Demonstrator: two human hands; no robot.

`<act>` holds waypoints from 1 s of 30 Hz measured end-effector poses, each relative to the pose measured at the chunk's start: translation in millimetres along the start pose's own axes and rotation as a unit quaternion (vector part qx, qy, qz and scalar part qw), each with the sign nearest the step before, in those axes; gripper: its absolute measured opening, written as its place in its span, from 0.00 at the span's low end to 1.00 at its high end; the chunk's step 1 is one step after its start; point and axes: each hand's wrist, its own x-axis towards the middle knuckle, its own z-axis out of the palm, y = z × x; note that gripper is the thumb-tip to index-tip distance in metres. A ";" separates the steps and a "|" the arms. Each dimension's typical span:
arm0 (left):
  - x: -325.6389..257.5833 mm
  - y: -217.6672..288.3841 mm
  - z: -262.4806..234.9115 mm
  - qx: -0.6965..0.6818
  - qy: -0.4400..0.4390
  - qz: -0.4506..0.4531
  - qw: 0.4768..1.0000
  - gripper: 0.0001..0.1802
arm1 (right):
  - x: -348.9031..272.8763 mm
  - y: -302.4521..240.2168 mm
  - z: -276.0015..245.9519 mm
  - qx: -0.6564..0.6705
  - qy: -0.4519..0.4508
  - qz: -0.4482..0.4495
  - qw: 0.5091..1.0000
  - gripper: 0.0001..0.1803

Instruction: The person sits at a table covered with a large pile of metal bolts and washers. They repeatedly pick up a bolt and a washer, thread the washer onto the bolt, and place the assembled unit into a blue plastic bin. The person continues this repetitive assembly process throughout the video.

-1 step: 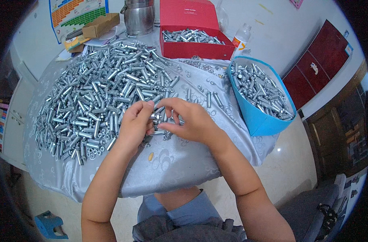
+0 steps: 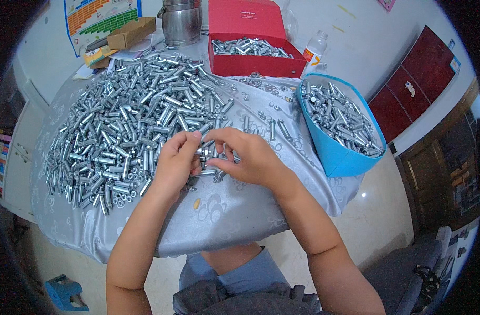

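My left hand (image 2: pixel 178 156) is closed at the near right edge of a big heap of silvery sleeve anchor bolts (image 2: pixel 129 121). Metal with a nut (image 2: pixel 205 151) shows at its fingertips; it looks like an anchor bolt held there, mostly covered by the fingers. Facing it, my right hand (image 2: pixel 248 158) is curved, with thumb and forefinger apart and a gap between them. More bolts and nuts lie on the table under both hands, partly hidden by them. Loose nuts and washers (image 2: pixel 125 197) lie at the heap's near edge.
A red box (image 2: pixel 255 65) of bolts stands at the back, beside a metal pot (image 2: pixel 182 23) and a white bottle (image 2: pixel 315 47). At right is a blue fabric bin (image 2: pixel 350 161) full of bolts. A silvery cloth (image 2: pixel 240 210) covers the round table; a small tan piece (image 2: pixel 197 203) lies on it.
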 end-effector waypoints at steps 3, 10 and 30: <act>1.6 -3.6 -0.5 0.026 -0.003 0.016 1.000 0.12 | -0.9 5.8 3.2 -0.008 0.012 -0.026 1.000 0.14; 0.1 -2.1 0.8 0.026 0.011 0.017 0.999 0.13 | -1.2 1.4 -3.7 -0.037 0.003 -0.006 0.999 0.13; -0.3 -6.5 1.2 0.100 -0.023 0.091 0.991 0.12 | -1.4 4.0 4.9 -0.070 -0.031 -0.079 0.994 0.11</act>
